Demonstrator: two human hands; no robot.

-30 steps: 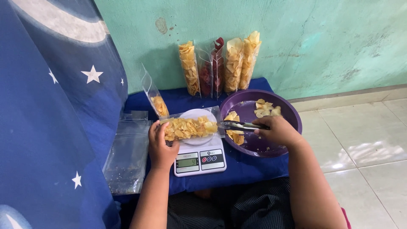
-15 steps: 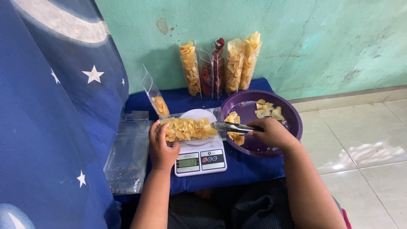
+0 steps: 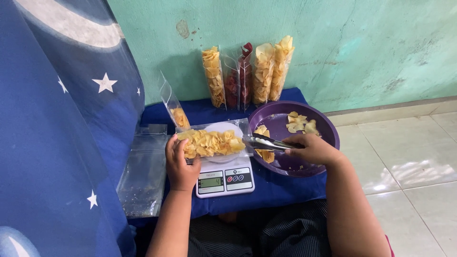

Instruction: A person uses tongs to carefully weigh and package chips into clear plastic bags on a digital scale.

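Where the blue star-patterned cloth (image 3: 57,143) fills the whole left side of the scene, a green wall (image 3: 362,43) closes the far side and a pale tiled floor (image 3: 409,157) spreads to the right. Between them lies a dark blue mat (image 3: 281,188). On its right part sits a round purple bowl (image 3: 323,128) with a few yellow chips on its far floor and some more at its left edge. To the left, partly off the mat's left edge, lies a stack of empty clear bags (image 3: 143,171). Against the wall stands a row of filled chip bags (image 3: 247,74), upright, with one darker red bag among the yellow ones. A half-filled bag (image 3: 173,107) leans just left of them.

In the near middle a white kitchen scale (image 3: 226,178) rests on the mat, its display facing near. Over its round platform lies a clear bag of yellow chips (image 3: 212,143), on its side, mouth towards the bowl. The left hand (image 3: 180,164) is closed around the bag's left end. The right hand (image 3: 314,150), above the bowl's near rim, grips metal tongs (image 3: 266,143), whose tips reach to the bag's mouth; whether they pinch a chip cannot be told.
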